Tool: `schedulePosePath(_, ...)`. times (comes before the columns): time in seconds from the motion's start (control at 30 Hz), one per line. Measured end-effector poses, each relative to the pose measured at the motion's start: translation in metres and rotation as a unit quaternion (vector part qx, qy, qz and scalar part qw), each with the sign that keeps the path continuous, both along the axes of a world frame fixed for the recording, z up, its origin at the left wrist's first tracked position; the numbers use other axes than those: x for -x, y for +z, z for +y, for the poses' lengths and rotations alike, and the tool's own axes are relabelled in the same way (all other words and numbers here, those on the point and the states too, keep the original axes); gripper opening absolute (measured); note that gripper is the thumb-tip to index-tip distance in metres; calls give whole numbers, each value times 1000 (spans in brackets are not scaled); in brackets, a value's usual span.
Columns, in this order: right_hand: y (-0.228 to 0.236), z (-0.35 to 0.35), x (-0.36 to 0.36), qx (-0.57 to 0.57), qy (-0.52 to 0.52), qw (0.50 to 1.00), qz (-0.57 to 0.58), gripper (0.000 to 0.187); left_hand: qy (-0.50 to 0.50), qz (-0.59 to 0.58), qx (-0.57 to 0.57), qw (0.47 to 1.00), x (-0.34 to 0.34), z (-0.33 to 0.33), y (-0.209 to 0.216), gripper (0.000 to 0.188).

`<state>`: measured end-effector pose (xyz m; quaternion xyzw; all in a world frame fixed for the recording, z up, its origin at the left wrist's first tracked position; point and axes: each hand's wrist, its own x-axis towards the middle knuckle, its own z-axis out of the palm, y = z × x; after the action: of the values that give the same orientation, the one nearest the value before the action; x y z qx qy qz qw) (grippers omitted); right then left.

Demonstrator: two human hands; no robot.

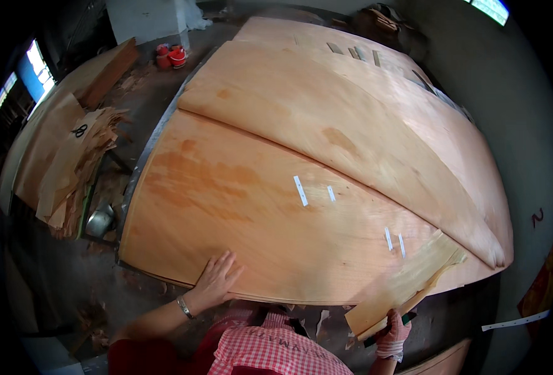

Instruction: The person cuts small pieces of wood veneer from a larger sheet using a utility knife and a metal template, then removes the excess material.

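My left hand (219, 276) lies flat with its fingers apart on the near edge of a large wood veneer sheet (245, 206). A metal bracelet is on that wrist. Low on the right, my right hand (394, 336), in a striped glove, is closed around the lower end of a long veneer strip (408, 281). The strip slants over the sheet's near right edge. Something dark shows by the gloved fingers; its kind is hard to make out. Several short white tape pieces (300, 190) with dots are stuck to the sheet.
Another veneer sheet (301, 112) lies folded over the far half of the stack. Narrow wood strips (355, 54) rest at the back. On the left stand a pile of veneer scraps (70, 169) with black scissors (80, 130) and red buckets (176, 57). A wall (514, 112) borders the right.
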<state>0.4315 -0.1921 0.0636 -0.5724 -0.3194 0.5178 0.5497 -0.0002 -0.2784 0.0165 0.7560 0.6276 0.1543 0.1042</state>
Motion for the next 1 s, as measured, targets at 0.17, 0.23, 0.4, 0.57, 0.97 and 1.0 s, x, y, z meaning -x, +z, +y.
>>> schedulePosePath(0.17,21,-19,0,-3,-90,996,-26,20,-120,30,-30,992,9,0,-17,22)
schedulePosePath(0.23,24,-22,-9,-4,-91,995,-49,20,-119,-11,-27,992,10,3,-14,15)
schedulePosePath(0.4,54,-19,1,39,-127,991,-34,20,-47,-72,129,988,14,27,14,14)
schedulePosePath(0.57,46,-8,-4,15,-129,991,-21,24,-101,-157,271,944,41,63,29,18)
schedulePosePath(0.97,62,74,37,-25,-168,985,-2,26,-135,142,-14,981,87,297,87,13)
schedulePosePath(1.0,63,87,43,-40,-181,983,0,24,-128,128,-23,983,87,323,89,13)
